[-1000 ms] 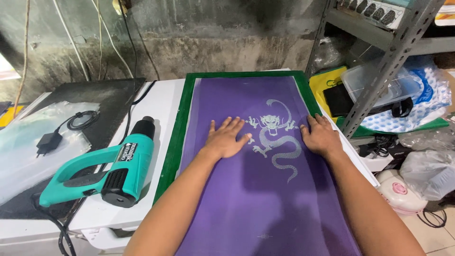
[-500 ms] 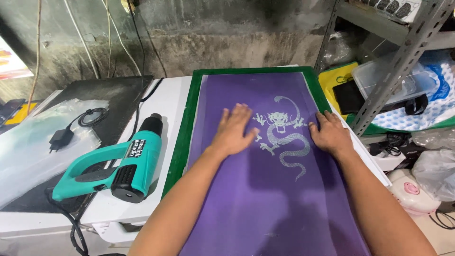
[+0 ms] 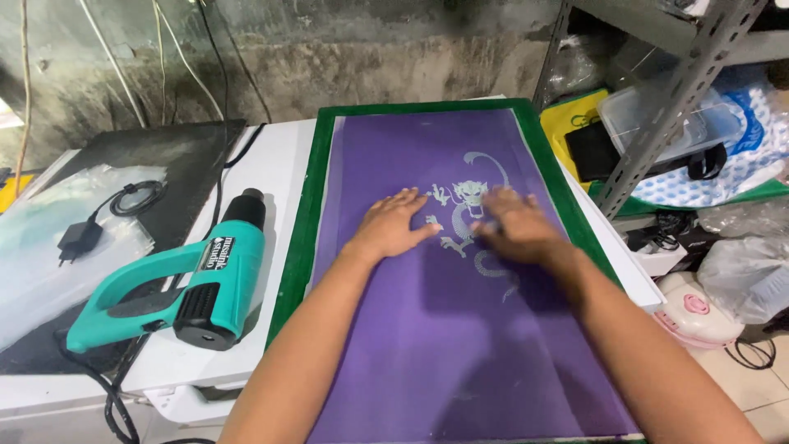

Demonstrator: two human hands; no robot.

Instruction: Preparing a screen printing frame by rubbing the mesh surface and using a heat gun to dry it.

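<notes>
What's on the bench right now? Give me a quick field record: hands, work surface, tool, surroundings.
left hand: left hand flat on the purple fabric, beside the silver dragon print
right hand: right hand flat, covering part of the print, blurred
work surface: fabric lies on a green-edged board
tool: teal heat gun on the white table, left of the board
surroundings: metal shelf at right

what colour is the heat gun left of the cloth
Teal heat gun with a black nozzle, seen in the head view.
</notes>
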